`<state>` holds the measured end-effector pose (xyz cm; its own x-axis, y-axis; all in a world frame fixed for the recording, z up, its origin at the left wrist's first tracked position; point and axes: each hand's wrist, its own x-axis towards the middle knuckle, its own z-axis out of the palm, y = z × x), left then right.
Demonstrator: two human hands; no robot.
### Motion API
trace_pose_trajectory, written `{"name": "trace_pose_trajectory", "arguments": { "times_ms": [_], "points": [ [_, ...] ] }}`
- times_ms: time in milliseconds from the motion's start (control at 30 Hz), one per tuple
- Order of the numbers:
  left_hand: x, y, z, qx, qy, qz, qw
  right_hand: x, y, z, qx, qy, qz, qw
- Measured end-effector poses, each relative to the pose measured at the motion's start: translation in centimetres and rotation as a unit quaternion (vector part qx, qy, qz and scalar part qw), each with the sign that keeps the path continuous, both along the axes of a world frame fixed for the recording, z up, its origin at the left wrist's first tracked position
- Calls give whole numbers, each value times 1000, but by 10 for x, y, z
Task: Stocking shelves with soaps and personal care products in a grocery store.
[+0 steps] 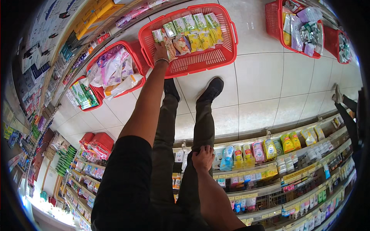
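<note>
My left hand (161, 54) reaches over the left end of a red plastic basket (199, 67) and touches the packs there. Its fingertips are partly hidden, so whether it grips one is unclear. Green-and-white soap packs (189, 22) line the far side of the basket. Nearer to me are yellow packs (204, 39) picturing lemons and peach-coloured packs (181, 44). A wristband circles my left wrist. My right hand (203, 158) rests on my bent knee with its fingers curled over the trouser cloth, holding no item.
Left stand a red basket of white and purple packs (112, 68) and another with green boxes (83, 93). More filled baskets (302, 29) sit at upper right. Shelves of bottles and pouches (248, 153) run at lower right. Stocked shelves (72, 55) border the left. A person's legs (345, 106) show at far right.
</note>
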<state>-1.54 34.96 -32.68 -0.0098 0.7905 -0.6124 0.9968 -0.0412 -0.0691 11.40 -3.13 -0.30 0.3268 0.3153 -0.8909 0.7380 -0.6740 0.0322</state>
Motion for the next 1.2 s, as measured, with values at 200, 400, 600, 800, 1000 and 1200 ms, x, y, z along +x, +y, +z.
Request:
{"name": "trace_pose_trajectory", "arguments": {
  "times_ms": [200,400,600,800,1000,1200],
  "points": [
    [25,-9,36,-20,-35,-83,996,7,-4,1,7,-18,11,1000],
    [68,12,51,28,-182,-94,978,1,4,2,-3,-2,4,1000],
    [179,75,17,-21,-265,-49,963,8,3,1,34,-24,13,999],
    [209,79,-7,27,-300,27,953,10,1,0,35,-19,-3,999],
    [200,77,-41,-72,-332,229,912,-1,3,-2,-3,11,-15,1000],
    [259,0,-38,-49,-426,237,871,47,-23,2,-21,-47,-4,999]
  ]
}}
